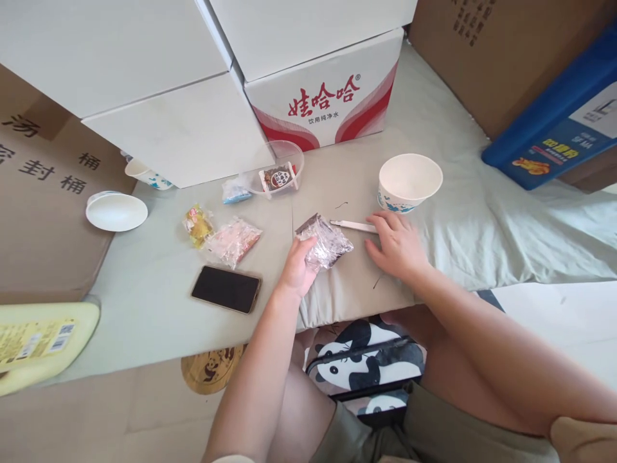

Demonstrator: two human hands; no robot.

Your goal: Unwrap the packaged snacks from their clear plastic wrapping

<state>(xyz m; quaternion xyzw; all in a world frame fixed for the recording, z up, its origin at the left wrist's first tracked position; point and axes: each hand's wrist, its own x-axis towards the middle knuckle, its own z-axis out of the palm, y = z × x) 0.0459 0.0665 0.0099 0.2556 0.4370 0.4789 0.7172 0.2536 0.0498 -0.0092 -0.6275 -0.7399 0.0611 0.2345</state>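
Note:
My left hand (297, 267) is closed on a crinkled clear plastic packet (328, 243) with dark contents, held just above the cloth. To its right lies a slim white craft knife (354, 226), its dark tip pointing toward the packet. The fingers of my right hand (396, 246) close over the knife's near end, while the thumb sits apart on the cloth; the fingertips are partly hidden. Just beyond that hand stands a white paper bowl (409, 183) with blue print.
Left of the packet lie a phone (226, 289), a pink-filled packet (234, 241) and a yellow packet (198, 225). A clear plastic bowl (299, 168) holds a brown packet (276, 179). White cartons (332, 96) stand behind; a cardboard box (43, 193) stands left.

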